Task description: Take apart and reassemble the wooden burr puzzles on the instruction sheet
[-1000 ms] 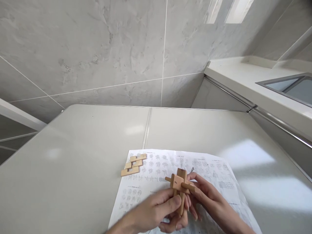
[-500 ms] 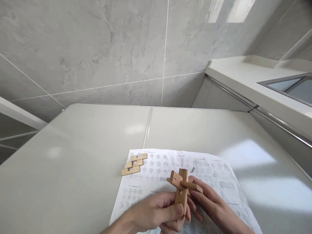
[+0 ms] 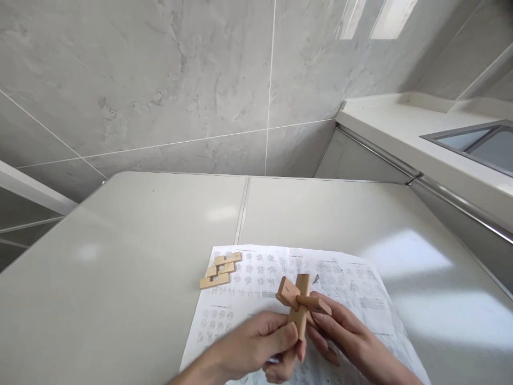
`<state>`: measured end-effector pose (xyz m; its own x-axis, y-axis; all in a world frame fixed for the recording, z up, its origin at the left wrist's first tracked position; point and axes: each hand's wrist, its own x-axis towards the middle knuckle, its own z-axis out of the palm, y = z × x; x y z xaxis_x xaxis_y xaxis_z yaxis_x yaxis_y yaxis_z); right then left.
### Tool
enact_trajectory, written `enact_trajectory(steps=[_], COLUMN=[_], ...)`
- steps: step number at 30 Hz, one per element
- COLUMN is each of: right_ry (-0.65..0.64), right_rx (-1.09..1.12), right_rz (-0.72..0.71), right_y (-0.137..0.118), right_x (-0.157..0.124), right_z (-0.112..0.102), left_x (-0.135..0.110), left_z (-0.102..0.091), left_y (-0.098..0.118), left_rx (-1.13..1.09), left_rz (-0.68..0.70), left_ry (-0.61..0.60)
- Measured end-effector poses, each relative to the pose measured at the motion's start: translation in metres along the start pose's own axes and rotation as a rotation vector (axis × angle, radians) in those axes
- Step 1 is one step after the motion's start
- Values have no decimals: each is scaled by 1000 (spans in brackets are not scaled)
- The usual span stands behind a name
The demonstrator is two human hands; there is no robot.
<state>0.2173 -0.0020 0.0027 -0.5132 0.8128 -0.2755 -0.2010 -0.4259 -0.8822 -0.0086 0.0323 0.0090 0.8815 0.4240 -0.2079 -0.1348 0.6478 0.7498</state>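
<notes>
A cross-shaped wooden puzzle (image 3: pixel 300 302) of interlocked light-brown bars is held upright just above a printed instruction sheet (image 3: pixel 352 289). My left hand (image 3: pixel 256 350) grips the lower end of its vertical bar between thumb and fingers. From the right, my right hand (image 3: pixel 344 331) closes its fingers on the horizontal bars. Both hands are at the near edge of the view, above the sheet. Several loose wooden pieces (image 3: pixel 219 270) lie together at the sheet's far left corner, apart from both hands.
The sheet lies on a pale grey table (image 3: pixel 140 240) with a seam down its middle. Grey tiled wall stands behind it. A white counter (image 3: pixel 401 128) with a metal-rimmed inset runs along the right, and a metal rail sits below it.
The puzzle has been turned in my hands: the flat piece that faced me now tilts to the left, and the vertical bar stands a little higher. The loose pieces have not moved.
</notes>
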Motion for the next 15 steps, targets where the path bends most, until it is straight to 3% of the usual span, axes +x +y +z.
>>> enact_trajectory(steps=[6,15], right_ry=[82,501], right_rx=[132,422], right_rz=[46,-77], right_y=[5,7], right_x=[2,9], right_z=[-1,-25], left_x=[-1,-3], left_z=[-1,1], left_y=[6,11], left_rx=[-5,-34], left_rz=[-9,-37], left_ry=[179,281])
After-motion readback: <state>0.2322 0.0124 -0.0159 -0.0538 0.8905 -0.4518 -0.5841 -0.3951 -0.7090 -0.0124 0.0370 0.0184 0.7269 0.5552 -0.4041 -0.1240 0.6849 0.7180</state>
